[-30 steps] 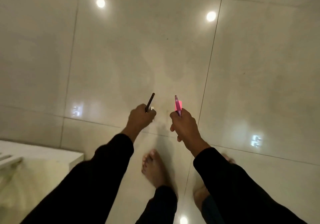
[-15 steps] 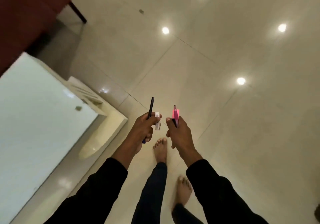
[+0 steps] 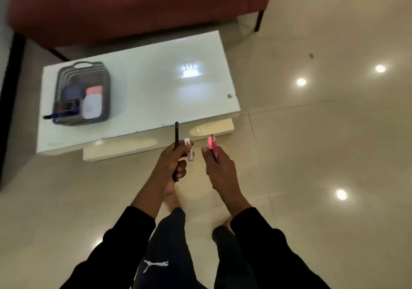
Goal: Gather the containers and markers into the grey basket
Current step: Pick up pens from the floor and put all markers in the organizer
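Note:
My left hand (image 3: 174, 163) grips a thin black marker (image 3: 176, 134) that points up, together with a small white marker (image 3: 189, 151). My right hand (image 3: 217, 166) holds a pink marker (image 3: 212, 147) upright. Both hands hover over the floor just in front of the white table (image 3: 156, 83). The grey basket (image 3: 63, 74) stands on the table's left end. Inside it lie a white container (image 3: 92, 108), a pink-lidded container (image 3: 94, 90), a blue-lidded container (image 3: 72, 91) and a dark container (image 3: 68, 105). A blue marker (image 3: 60, 114) sticks out over the basket's left rim.
A dark red sofa (image 3: 133, 5) stands behind the table. Glossy beige floor tiles (image 3: 323, 132) with light reflections spread to the right. My legs and bare feet (image 3: 171, 196) are below my hands.
The view has swung left: the table now lies straight ahead with the basket and the sofa in sight. Both hands keep their markers, now near the table's front edge.

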